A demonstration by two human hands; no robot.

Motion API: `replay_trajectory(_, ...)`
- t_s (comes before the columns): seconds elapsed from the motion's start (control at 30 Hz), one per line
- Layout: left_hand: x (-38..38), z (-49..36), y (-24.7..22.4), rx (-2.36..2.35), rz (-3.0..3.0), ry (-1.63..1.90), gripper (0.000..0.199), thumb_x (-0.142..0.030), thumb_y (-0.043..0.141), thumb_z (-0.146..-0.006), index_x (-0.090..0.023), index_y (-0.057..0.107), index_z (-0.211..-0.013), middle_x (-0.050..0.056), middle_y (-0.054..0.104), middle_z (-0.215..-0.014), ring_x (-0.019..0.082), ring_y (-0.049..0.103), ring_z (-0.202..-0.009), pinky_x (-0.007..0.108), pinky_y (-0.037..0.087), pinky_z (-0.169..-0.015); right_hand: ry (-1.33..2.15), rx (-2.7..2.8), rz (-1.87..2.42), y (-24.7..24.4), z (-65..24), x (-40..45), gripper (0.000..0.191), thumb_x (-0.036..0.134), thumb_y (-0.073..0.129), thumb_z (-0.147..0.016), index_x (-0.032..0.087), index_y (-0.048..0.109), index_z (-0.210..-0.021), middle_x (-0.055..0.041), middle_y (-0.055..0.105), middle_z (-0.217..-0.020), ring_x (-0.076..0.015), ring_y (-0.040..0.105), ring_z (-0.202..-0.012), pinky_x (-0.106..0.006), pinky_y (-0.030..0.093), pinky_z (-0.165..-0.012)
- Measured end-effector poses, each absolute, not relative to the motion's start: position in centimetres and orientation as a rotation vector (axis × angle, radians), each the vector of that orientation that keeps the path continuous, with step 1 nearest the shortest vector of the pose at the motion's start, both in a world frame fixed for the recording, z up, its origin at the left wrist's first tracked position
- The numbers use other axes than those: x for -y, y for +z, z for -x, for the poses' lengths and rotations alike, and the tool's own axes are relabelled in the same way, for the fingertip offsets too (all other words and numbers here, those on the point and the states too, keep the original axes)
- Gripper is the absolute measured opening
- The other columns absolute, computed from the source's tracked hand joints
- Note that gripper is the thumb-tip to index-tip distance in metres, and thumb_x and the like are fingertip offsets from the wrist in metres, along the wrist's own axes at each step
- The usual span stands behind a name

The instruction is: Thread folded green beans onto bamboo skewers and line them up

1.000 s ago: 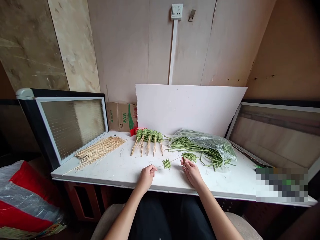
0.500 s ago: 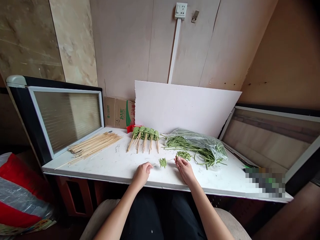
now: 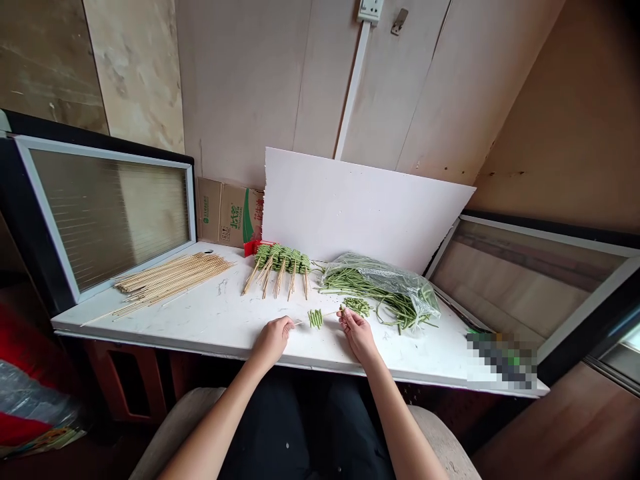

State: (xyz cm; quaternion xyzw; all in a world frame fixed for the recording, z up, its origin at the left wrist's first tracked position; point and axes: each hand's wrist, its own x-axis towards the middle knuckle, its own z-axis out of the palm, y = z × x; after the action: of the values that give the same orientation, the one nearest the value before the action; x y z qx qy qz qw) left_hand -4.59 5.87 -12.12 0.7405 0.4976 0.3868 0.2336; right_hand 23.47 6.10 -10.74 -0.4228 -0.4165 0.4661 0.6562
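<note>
A thin skewer with several short green bean pieces point(image 3: 315, 319) across it spans my two hands above the white table. My left hand point(image 3: 274, 337) is closed on the skewer's left end. At its right end my right hand point(image 3: 356, 328) is pinched, its fingertips at the skewer tip; a small green piece seems to be between them. Just behind that hand lies a small pile of cut bean pieces point(image 3: 357, 306). Further back, finished bean skewers point(image 3: 283, 260) are stacked with their sticks pointing forward.
Bare bamboo skewers point(image 3: 173, 280) lie spread at the left. Long green beans point(image 3: 350, 281) stick out of a clear plastic bag point(image 3: 400, 280) at the right. A white board point(image 3: 360, 207) and a cardboard box point(image 3: 225, 213) stand at the back; framed panels flank the table point(image 3: 200, 320).
The camera view has tilted and shifted, so the scene sits further left. Both hands still hold the skewer, and the bean pieces on it look slightly more spread out.
</note>
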Motion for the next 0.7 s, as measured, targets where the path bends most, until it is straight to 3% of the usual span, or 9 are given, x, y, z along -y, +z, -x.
replay_trajectory(0.43, -5.57, 4.55, -11.75, -1.359, -2.050, 1.074, 0.029, -0.022, 0.046, -0.101, -0.020, 0.075, -0.096, 0.005, 0.075, -0.083, 0.019, 0.066, -0.073, 0.026, 0.041, -0.066, 1.015, 0.966, 1.008, -10.17, -23.15, -5.66, 0.050, 0.064, 0.088, -0.068, 0.021, 0.081, -0.093, -0.0064, 0.077, -0.094, -0.0191, 0.063, -0.079, -0.030, 0.051, -0.074)
replay_trajectory(0.7, -5.80, 4.38, -11.86, -1.393, -2.062, 1.059, 0.027, -0.015, 0.050, -0.099, -0.022, 0.076, -0.098, 0.007, 0.080, -0.097, 0.021, 0.071, -0.083, 0.027, 0.044, -0.070, 1.034, 0.915, 0.984, -9.97, -23.29, -5.48, 0.043, 0.056, 0.091, -0.068, 0.019, 0.082, -0.090, -0.0073, 0.077, -0.096, -0.0190, 0.064, -0.083, -0.028, 0.049, -0.069)
